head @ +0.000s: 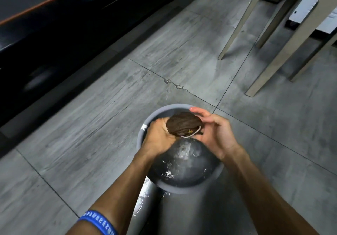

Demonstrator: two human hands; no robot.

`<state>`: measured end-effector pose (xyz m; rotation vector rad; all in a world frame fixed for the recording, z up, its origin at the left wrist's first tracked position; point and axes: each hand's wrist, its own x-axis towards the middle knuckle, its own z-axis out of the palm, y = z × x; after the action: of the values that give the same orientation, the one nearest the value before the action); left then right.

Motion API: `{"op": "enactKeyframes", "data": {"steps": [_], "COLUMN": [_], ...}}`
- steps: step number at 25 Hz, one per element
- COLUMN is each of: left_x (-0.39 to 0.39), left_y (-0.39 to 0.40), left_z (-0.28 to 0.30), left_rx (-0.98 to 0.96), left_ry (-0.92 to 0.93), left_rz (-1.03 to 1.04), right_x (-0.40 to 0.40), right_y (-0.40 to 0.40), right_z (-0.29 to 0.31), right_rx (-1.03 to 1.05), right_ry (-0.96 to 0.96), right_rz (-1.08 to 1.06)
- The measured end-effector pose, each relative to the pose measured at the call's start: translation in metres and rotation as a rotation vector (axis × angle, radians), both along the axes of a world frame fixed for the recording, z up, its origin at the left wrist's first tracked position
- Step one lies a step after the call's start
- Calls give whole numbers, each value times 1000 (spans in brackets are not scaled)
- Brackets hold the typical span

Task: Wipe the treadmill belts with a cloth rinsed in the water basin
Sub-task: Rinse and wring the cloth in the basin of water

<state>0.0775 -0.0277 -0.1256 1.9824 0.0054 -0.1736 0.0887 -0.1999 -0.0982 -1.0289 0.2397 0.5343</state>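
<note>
A grey round water basin [189, 189] stands on the floor in the lower middle, with rippled, splashing water [182, 163] inside. Over its far half I hold a balled-up dark brown cloth [182, 124] with a pale trim. My left hand [158, 137] grips the cloth's left end and my right hand [213, 134] clasps its right side, fingers curled round it. The treadmill [60, 21], black with an orange stripe along its grey belt, runs along the upper left.
Grey floor tiles [102, 125] spread all around, with water drops [175, 85] on a joint beyond the basin. Beige table or chair legs [237, 26] stand at the upper right. A wet shiny patch [144, 198] lies by the basin's near left. A blue wristband [98, 222] is on my left forearm.
</note>
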Motion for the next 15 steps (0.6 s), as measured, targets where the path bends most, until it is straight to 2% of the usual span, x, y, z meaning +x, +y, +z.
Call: {"op": "enactKeyframes", "data": {"steps": [1, 3, 4, 6, 8, 9, 11, 12, 15], "left_x": [-1, -5, -6, -9, -7, -5, -5, -6, -5], "left_y": [4, 6, 5, -2, -4, -4, -1, 2, 15], "left_z": [3, 14, 18, 20, 17, 14, 17, 22, 35], "left_rx": [188, 433, 501, 589, 549, 412, 91, -7, -62], "left_ry": [-112, -265, -288, -217, 0, 103, 275, 356, 626], "left_rz": [-21, -171, -251, -302, -280, -284, -304, -316, -391], "right_x": [0, -3, -3, -4, -3, -2, -4, -7, -17], "right_y": [0, 10, 17, 31, 40, 43, 45, 44, 40], "right_z": [1, 3, -1, -13, -29, -32, -33, -31, -24], "right_rx": [-178, -437, -488, -546, -609, -658, -830, -911, -958], "right_ry": [63, 279, 361, 388, 248, 137, -147, -306, -754], "right_rz": [50, 175, 176, -6, -274, -337, -339, -323, -252]}}
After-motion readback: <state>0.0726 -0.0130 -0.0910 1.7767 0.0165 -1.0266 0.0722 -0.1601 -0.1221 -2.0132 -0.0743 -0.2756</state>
